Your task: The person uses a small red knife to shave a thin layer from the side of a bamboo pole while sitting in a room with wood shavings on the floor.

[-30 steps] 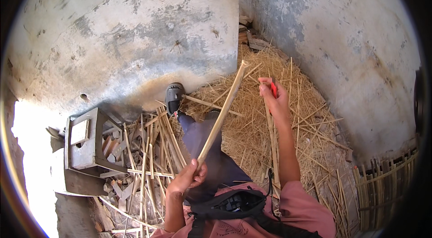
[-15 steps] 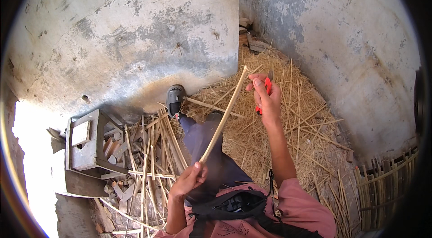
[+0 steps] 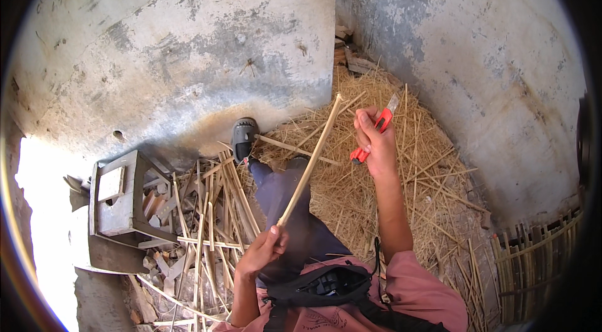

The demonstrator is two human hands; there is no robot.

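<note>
My left hand (image 3: 262,253) is closed round the lower end of a long pale wooden strip (image 3: 308,169), probably split bamboo. The strip slants up and to the right, its frayed tip apart from my other hand. In my right hand (image 3: 377,142) is a red utility knife (image 3: 384,120), its blade out and pointing up and to the right. The fingers wrap round the knife's handle, to the right of the strip's tip. Below the strip are my legs in dark trousers, with a dark shoe (image 3: 244,137) by the wall.
Straw-like shavings (image 3: 351,200) cover the floor under my right arm. Loose strips (image 3: 210,219) lie over rubble at the left, beside a tipped wooden stool (image 3: 128,200). A slatted panel (image 3: 539,263) leans at the lower right. Worn walls (image 3: 207,37) rise ahead and right. An open black waist bag (image 3: 323,285) sits on my lap.
My right hand has moved slightly right and down, away from the strip's tip, and the knife has turned so its blade shows more. The strip's upper end has shifted slightly left.
</note>
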